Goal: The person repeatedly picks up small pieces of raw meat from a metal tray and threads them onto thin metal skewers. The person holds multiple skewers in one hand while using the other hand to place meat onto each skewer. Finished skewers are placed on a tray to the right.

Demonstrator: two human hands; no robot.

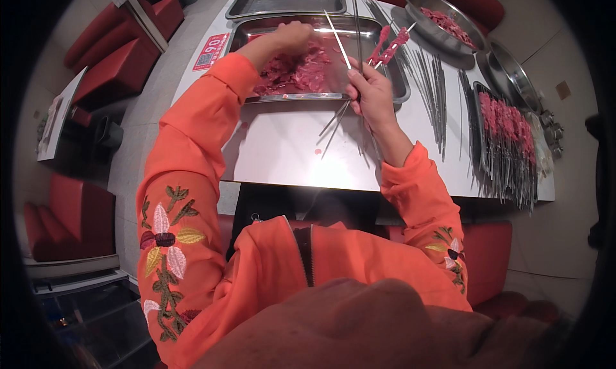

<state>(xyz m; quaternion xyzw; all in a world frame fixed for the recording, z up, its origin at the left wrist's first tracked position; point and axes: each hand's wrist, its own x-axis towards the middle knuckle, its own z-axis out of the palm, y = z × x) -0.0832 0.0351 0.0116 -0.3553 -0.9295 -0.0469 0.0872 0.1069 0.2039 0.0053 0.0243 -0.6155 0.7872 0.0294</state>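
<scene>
My left hand [296,36] reaches into a metal tray [298,97] over a heap of raw sliced meat [293,70]; its fingertips are hidden, so its hold is unclear. At the tray's near right edge, my right hand [370,87] is closed around several metal skewers [358,27], which fan out above and below the fist. Two of them, pointing to the upper right, carry raw meat [392,46] near their tips. One bright skewer tip points up and left over the tray.
Behind the tray lies another metal tray [288,14]. To the right are loose skewers [433,90], a metal bowl of meat [414,13], a second bowl [519,80] and a dark tray [476,147] of meat skewers. A red printed card [211,51] lies left.
</scene>
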